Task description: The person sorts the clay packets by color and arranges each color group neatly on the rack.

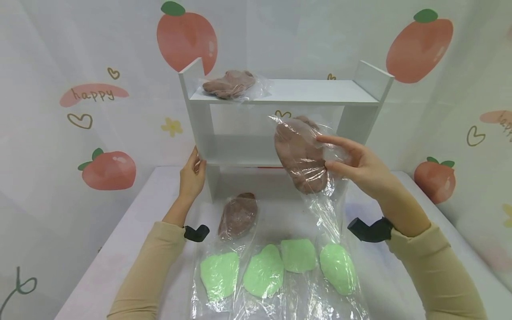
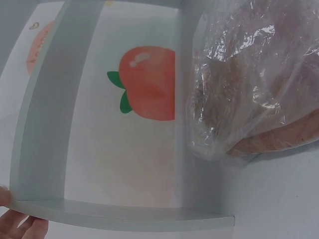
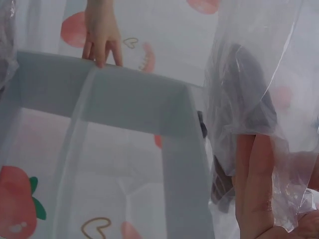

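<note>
My right hand (image 1: pixel 360 166) pinches a clear plastic bag with a flat brown, lumpy slab (image 1: pixel 300 155) inside, held up before the white shelf unit (image 1: pixel 284 103). In the right wrist view the bag's film covers part of the fingers (image 3: pixel 254 174). On the shelf's left side panel, my left hand (image 1: pixel 192 175) grips the edge, its thumb and fingers on either side. Another bagged brown slab (image 1: pixel 230 84) lies on the top board at the left. A darker bagged brown slab (image 1: pixel 239 215) rests low at the unit's front left.
Along the front of the white table (image 1: pixel 132 266) lie several bagged light-green flat pieces, among them a left one (image 1: pixel 220 273) and a right one (image 1: pixel 338 269). Behind the shelf hangs a white curtain (image 1: pixel 280 35) printed with peaches.
</note>
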A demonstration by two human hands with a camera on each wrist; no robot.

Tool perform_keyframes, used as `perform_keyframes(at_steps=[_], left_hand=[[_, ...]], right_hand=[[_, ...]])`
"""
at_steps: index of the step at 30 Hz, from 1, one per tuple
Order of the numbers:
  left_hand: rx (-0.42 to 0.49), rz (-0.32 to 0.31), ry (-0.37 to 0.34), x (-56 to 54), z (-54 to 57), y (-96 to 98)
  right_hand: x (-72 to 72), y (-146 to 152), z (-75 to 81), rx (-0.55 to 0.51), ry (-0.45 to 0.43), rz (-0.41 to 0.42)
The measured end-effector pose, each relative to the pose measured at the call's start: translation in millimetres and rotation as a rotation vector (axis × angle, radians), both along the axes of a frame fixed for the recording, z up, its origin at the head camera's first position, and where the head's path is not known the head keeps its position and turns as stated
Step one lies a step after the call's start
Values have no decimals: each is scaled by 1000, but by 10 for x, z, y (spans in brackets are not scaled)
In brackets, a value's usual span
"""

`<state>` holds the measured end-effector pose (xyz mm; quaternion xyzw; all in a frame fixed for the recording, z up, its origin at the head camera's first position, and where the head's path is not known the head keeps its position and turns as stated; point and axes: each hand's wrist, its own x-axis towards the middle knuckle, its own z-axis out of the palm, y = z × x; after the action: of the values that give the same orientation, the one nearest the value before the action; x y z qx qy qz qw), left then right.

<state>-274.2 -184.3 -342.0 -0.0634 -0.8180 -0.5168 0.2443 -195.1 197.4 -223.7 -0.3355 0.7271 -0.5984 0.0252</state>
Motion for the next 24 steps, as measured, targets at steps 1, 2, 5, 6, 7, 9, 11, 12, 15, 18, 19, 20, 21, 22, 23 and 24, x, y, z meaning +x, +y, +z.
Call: perform_keyframes(at_steps=[1,2,5,6,7,9,11,12,15,18,19,20,21,22,23,24], left_hand=[[0,0,1,0,0,-1],[-1,1,3,1,-1,-2],[-4,3,10,4,-3,-4],[-5,3,13,4,-5,-5],[-8,4,16,3,-7,-6],[-10,6,21,0,-11,-7],[-11,7,23,-2,-13,-7],[-11,8,21,-4,-14,-8],[-7,6,13,-5,-15,-8],[-2,3,5,-7,-17,-8],[-1,4,5,-9,-18,-8],[-1,5,6,-9,-18,-7],[-2,6,8,-11,-18,-6],[-3,7,10,-15,-20,-6],[-1,7,10,-16,-20,-5],[-1,8,11,-17,-19,-4]], right_hand=[[-2,-2,25,-6,5,1],[-6,-3,50,-9,13,-3],[-13,-8,112,-3,42,-16],[-16,-9,131,-1,48,-20],[-19,-11,148,1,52,-25],[-25,-15,182,6,56,-38],[-37,-21,220,-3,37,-55],[-45,-24,239,-10,28,-64],[-77,-40,297,-80,-13,-47],[-120,-52,356,-172,-37,-3],[-135,-57,375,-200,-40,12],[-150,-61,395,-221,-45,18],[-160,-65,415,-226,-46,3],[-171,-70,434,-233,-51,-15],[-183,-77,453,-238,-56,-32],[-196,-86,473,-243,-62,-50]])
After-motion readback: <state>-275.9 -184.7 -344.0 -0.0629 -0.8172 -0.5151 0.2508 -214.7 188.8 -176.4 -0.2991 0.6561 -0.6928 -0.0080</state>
